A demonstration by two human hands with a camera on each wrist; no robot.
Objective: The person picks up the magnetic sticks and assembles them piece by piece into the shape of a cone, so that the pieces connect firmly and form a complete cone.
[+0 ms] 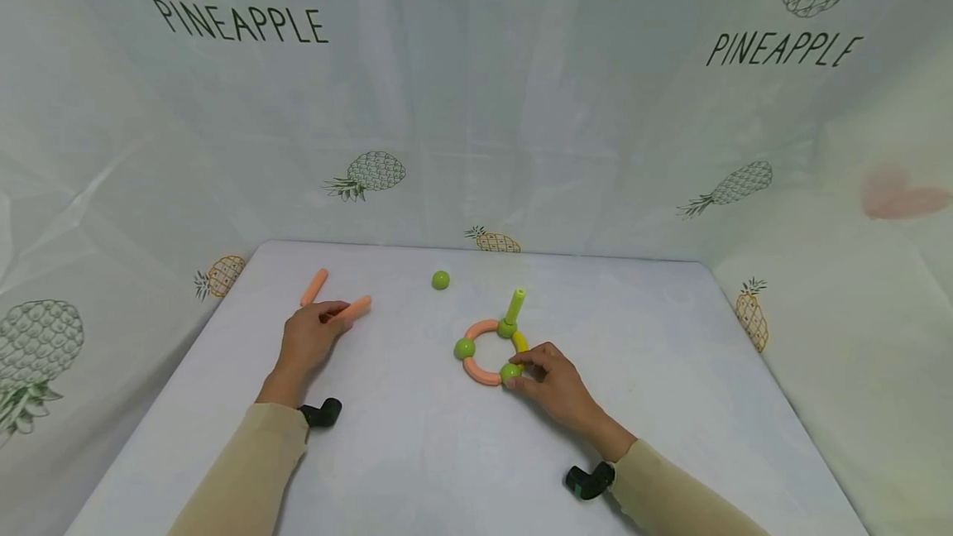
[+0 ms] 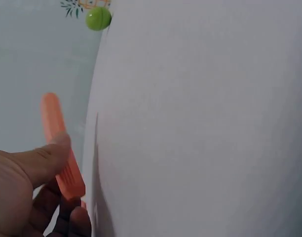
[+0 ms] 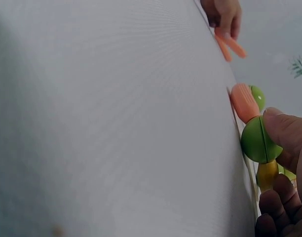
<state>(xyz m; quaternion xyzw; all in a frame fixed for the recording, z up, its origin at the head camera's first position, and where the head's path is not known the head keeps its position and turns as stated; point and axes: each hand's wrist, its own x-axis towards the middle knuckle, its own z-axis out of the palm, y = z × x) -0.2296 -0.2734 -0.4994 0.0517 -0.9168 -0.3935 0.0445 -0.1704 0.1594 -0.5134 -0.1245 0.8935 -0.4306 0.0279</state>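
Observation:
My left hand (image 1: 311, 339) pinches a straight orange rod (image 2: 53, 116) between thumb and fingers, raised a little off the table. Just beyond that hand lies a second orange rod (image 1: 314, 287). My right hand (image 1: 554, 387) grips a green ball (image 3: 261, 139) at the near side of a ring on the table. Curved orange pieces (image 1: 482, 374), a curved yellow piece (image 1: 520, 343) and green balls, among them the left one (image 1: 465, 348), make up this ring. From its far ball (image 1: 507, 327) a yellow-green rod (image 1: 516, 304) stands up.
A loose green ball (image 1: 441, 279) lies toward the back of the white table (image 1: 417, 453). Behind the table and at its sides hangs a pale sheet (image 1: 521, 106) printed with pineapples. Dark wrist cameras (image 1: 590, 481) sit on both wrists.

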